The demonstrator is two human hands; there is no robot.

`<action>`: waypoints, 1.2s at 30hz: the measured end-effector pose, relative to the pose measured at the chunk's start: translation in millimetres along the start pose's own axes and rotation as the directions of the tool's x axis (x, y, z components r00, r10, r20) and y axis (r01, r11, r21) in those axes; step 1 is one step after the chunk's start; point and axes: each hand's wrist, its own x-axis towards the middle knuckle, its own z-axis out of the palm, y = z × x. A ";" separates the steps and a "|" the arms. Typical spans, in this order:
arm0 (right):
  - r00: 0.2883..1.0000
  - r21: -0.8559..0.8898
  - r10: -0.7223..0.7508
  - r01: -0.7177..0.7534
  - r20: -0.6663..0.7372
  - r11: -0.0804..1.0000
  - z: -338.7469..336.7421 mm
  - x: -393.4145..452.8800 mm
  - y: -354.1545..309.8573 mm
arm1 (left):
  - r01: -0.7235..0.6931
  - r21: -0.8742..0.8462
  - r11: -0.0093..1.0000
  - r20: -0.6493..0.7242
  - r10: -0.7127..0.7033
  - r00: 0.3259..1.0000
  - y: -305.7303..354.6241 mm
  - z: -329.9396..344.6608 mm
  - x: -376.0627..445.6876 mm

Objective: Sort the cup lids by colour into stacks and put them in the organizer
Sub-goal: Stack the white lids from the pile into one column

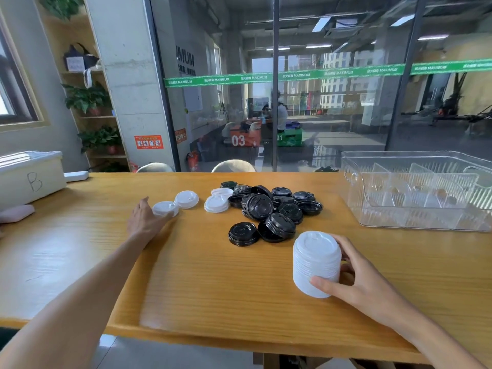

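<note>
A tall stack of white lids [316,263] stands on the wooden table [213,283], and my right hand [354,275] grips it from the right side. My left hand [145,218] reaches far left and holds a loose white lid [165,208]. Another white lid [186,199] lies just beyond it. Two more white lids [217,203] rest left of a pile of black lids [271,206]. The clear plastic organizer [415,222] with dividers sits at the far right.
A white box marked "B" [29,177] stands at the table's left edge, with a pink object [16,213] beside it. Two chair backs [234,166] show behind the table. A glass wall lies beyond.
</note>
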 end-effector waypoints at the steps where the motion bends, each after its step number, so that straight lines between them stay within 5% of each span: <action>1: 1.000 0.002 0.001 -0.001 0.003 1.000 0.0 0.2 -0.9 | 0.002 -0.018 1.000 0.017 -0.002 1.000 -0.9 0.8 1.8; 17: 1.000 -0.002 0.009 -0.009 0.011 1.000 2.1 0.0 -3.4 | -0.179 -0.172 0.969 -0.114 0.161 0.980 19.0 2.2 -15.4; 36: 1.000 0.008 0.026 -0.026 -0.010 1.000 2.1 -1.5 -10.1 | -0.342 -0.642 0.686 -0.061 0.399 0.915 147.7 38.5 -175.2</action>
